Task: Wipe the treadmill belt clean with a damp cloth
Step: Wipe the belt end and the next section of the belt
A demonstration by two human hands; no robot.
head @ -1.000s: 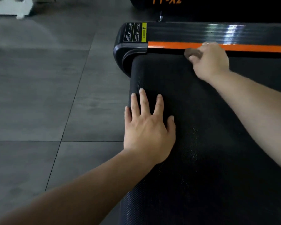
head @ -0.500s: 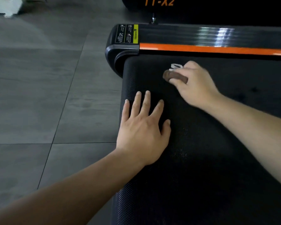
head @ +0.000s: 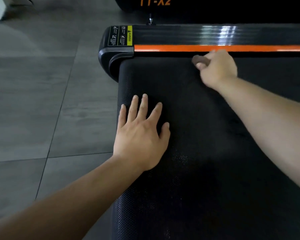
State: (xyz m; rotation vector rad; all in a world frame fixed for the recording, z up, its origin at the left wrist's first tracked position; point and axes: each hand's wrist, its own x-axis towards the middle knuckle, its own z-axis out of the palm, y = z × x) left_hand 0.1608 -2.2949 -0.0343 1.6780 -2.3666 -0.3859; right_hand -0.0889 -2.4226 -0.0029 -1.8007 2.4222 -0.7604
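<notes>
Two hands: our left hand (head: 140, 135), fingers (head: 144, 108) spread, steadies the belt (head: 206, 135); our right hand (head: 216, 68), fingers (head: 201, 66) curled round the cloth (head: 199, 59), should press evenly along the orange strip (head: 171, 48)

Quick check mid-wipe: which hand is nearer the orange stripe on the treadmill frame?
Right. The right hand, gripping the brown cloth, is just below the orange stripe, almost touching it. The left hand lies flat on the belt, well short of it.
</notes>
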